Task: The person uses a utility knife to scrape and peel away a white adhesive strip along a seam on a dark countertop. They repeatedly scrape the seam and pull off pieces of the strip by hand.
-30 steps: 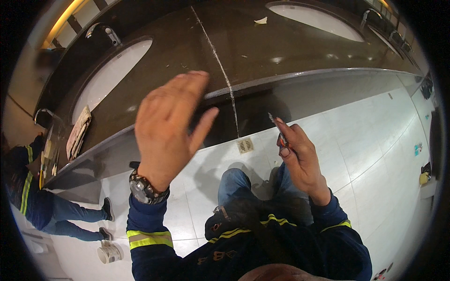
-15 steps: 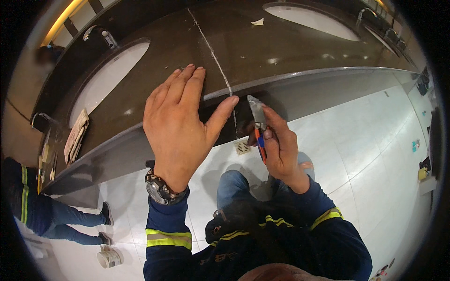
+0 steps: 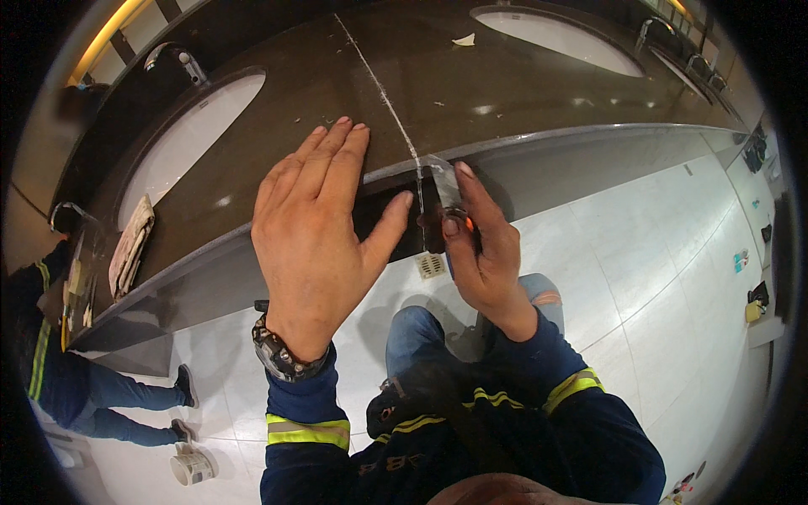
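My left hand (image 3: pixel 311 210) lies open over the front edge of the dark countertop (image 3: pixel 286 118), fingers stretched forward and thumb spread to the right. A whitish, rough seam (image 3: pixel 383 94) runs across the counter and down its front edge, just right of that hand. Closed around a putty knife (image 3: pixel 446 187), my right hand (image 3: pixel 492 265) is at the front edge to the right of the seam. The grey blade points up beside the seam, its tip at the counter's edge. My fingers cover most of the orange and blue handle.
White sinks (image 3: pixel 181 156) with chrome faucets (image 3: pixel 181 63) are set in the counter on both sides. A folded cloth (image 3: pixel 132 246) lies at the left, a white chip (image 3: pixel 464 40) farther back. Below are a floor drain (image 3: pixel 431 266), a bucket (image 3: pixel 193 465) and another person's legs (image 3: pixel 126 404).
My right hand has moved up and left, bringing the putty knife's blade against or close to the seam at the counter's edge. The left hand has stayed nearly in place.
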Demonstrator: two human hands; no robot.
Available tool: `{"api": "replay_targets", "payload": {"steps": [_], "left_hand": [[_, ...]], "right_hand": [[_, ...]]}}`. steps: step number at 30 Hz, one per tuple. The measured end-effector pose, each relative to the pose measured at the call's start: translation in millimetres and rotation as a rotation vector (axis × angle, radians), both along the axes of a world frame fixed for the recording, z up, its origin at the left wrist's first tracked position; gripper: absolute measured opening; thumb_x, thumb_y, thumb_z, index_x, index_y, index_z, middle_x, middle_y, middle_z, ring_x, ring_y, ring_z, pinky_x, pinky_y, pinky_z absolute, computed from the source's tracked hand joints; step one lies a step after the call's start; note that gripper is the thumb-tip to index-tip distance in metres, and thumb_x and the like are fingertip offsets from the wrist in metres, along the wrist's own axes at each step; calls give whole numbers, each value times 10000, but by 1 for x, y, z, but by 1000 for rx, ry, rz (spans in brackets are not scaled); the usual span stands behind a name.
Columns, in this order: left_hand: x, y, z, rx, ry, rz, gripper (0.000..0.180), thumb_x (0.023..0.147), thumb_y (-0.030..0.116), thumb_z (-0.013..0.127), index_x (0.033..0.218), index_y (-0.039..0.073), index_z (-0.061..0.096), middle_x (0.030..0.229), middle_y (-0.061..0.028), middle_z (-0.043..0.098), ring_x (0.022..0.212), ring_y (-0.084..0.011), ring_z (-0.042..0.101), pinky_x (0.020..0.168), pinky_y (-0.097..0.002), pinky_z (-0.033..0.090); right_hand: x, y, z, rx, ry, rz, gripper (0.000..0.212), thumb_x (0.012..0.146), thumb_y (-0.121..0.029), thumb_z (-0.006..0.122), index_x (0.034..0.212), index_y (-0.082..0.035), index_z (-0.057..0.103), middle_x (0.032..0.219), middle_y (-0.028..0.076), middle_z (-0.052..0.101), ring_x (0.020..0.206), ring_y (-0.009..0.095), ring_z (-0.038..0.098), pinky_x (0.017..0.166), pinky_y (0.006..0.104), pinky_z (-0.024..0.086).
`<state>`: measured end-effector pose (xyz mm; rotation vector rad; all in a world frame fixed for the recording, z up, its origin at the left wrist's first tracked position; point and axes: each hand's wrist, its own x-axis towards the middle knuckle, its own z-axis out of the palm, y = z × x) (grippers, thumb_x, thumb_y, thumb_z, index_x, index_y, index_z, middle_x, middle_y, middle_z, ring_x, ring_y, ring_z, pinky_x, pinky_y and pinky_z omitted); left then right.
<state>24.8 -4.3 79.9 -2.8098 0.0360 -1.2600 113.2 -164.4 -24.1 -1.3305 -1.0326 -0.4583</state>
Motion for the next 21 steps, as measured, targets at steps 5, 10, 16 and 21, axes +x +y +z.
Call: {"api": "replay_targets", "payload": {"steps": [5,10,16,21], "left_hand": [[0,-1,1,-13,-6,-32,684,788,470,803,1277,7,676,1327,-171,671,1274,-341,610,1083,-458,441],[2,-2,-1,-17,-36,0,741,754,544,828,1280,40,688,1317,-151,686,1280,-334,617,1068,-431,455],[4,-6,-4,-26,-58,10,734,744,534,837,1271,42,695,1302,-144,696,1272,-328,624,1063,-430,459],[3,-6,-3,-11,-65,11,678,757,465,844,1255,31,695,1315,-150,688,1266,-325,624,1057,-434,457]], "right_hand": [[1,17,3,56,-121,-171,615,904,122,554,1497,-35,509,1413,206,615,1028,236,718,850,309,561],[-3,29,2,113,-107,-199,717,818,178,547,1500,-43,515,1368,202,647,973,240,714,827,313,562],[-6,31,6,142,-103,-232,749,775,178,530,1492,-42,528,1385,196,640,963,258,715,831,329,563],[0,23,13,52,-104,-132,735,779,163,534,1484,-44,532,1434,198,606,1001,265,719,852,331,563]]}}
